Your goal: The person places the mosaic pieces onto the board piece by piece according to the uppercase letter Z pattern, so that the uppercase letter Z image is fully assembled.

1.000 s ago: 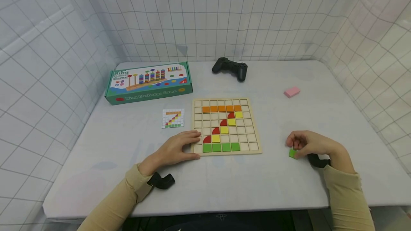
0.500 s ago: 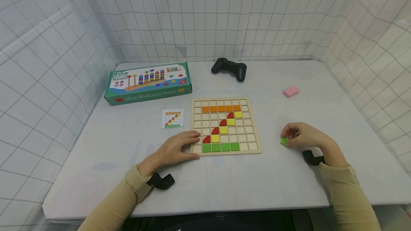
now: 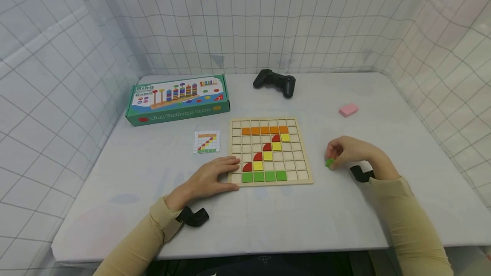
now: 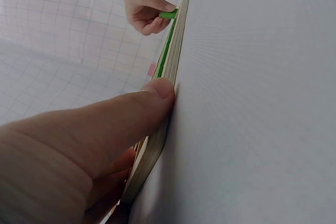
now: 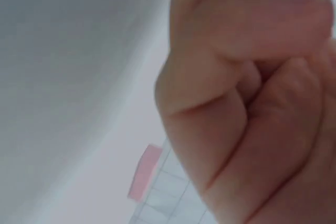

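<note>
In the head view a wooden grid board (image 3: 291, 156) lies mid-table with orange, red, yellow and green tiles in it. My left hand (image 3: 211, 176) rests at the board's near left corner, fingers extended over its left edge. The left wrist view has the thumb (image 4: 142, 106) pressing on the board's near edge. To the right of the board, my right hand (image 3: 350, 152) pinches a green square tile (image 3: 329, 163) between thumb and fingers. That tile hides behind the curled fingers (image 5: 252, 30) in the right wrist view.
A pattern card (image 3: 207, 142) lies left of the board. Behind it sits a green Ring Challenge Game box (image 3: 178, 99). A black game controller (image 3: 274, 82) lies at the back, and a pink block (image 3: 348, 110) at the right rear.
My right hand has moved left and away from the table's front edge, toward the board, carrying the green tile. The left hand and board have stayed in place.
</note>
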The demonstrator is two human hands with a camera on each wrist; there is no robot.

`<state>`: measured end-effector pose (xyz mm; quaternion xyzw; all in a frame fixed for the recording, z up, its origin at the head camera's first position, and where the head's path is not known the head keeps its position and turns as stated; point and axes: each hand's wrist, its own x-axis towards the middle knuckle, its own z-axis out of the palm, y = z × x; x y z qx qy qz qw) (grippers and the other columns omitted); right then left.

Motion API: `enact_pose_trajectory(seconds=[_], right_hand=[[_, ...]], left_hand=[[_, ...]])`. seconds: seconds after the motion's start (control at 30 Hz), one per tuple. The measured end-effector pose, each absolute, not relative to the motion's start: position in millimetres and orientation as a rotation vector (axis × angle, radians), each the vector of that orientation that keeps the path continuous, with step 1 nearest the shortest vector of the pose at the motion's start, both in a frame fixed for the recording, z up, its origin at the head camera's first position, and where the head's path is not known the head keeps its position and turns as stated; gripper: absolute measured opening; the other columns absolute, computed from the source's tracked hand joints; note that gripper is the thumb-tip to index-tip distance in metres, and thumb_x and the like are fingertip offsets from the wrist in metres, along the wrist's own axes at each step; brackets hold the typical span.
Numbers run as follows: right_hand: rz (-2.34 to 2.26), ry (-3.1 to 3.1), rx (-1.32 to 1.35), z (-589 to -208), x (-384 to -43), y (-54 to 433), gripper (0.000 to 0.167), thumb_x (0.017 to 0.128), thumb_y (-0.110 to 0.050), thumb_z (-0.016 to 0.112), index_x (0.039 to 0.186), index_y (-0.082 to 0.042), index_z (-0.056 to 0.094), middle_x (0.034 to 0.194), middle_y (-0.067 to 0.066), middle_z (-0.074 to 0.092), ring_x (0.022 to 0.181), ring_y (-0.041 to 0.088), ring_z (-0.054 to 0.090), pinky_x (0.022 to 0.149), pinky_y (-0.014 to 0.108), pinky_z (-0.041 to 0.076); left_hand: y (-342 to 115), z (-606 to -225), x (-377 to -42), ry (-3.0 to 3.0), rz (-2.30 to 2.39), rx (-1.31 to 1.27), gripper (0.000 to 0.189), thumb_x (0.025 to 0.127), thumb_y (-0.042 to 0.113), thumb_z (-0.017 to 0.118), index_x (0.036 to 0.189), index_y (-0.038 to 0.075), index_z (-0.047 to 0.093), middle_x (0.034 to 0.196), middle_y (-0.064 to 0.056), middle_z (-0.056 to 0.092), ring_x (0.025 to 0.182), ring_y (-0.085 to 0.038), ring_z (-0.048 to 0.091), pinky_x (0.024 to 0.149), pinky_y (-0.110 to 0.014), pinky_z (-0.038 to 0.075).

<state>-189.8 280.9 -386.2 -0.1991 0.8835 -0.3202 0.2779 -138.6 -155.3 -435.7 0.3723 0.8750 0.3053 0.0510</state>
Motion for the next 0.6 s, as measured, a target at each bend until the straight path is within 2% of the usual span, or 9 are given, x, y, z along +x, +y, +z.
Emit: enact_pose_trajectory(seconds=[0.13,0.27,0.6], right_hand=[[-0.859,2.353,-0.609,-381.7,-198.2,263.4,0.021,0.069,-0.012,0.082,0.078,-0.008,0.064,0.074,0.000,0.061,0.068,0.015,0.052,0.061,0.023,0.046],[-0.904,2.306,-0.672,-376.6,-202.4,242.1,0.019,0.070,-0.014,0.082,0.079,-0.008,0.067,0.075,0.001,0.064,0.067,0.015,0.054,0.059,0.023,0.047],[-0.899,2.211,-0.812,-377.5,-199.8,199.1,0.009,0.081,-0.010,0.073,0.090,-0.009,0.073,0.084,-0.002,0.069,0.076,0.015,0.060,0.070,0.025,0.053]], left_hand=[[-155.4,-435.1,-137.9,2.667,0.927,1.134,0.061,0.081,0.041,0.073,0.127,0.003,0.059,0.139,-0.004,0.049,0.132,-0.021,0.038,0.111,-0.037,0.031],[-155.6,-436.1,-138.1,2.669,0.930,1.130,0.062,0.081,0.041,0.073,0.127,0.003,0.059,0.139,-0.004,0.048,0.132,-0.020,0.037,0.111,-0.036,0.031],[-155.5,-436.4,-137.7,2.672,0.930,1.127,0.063,0.081,0.043,0.072,0.128,0.004,0.059,0.139,-0.003,0.048,0.132,-0.020,0.038,0.111,-0.037,0.031]])
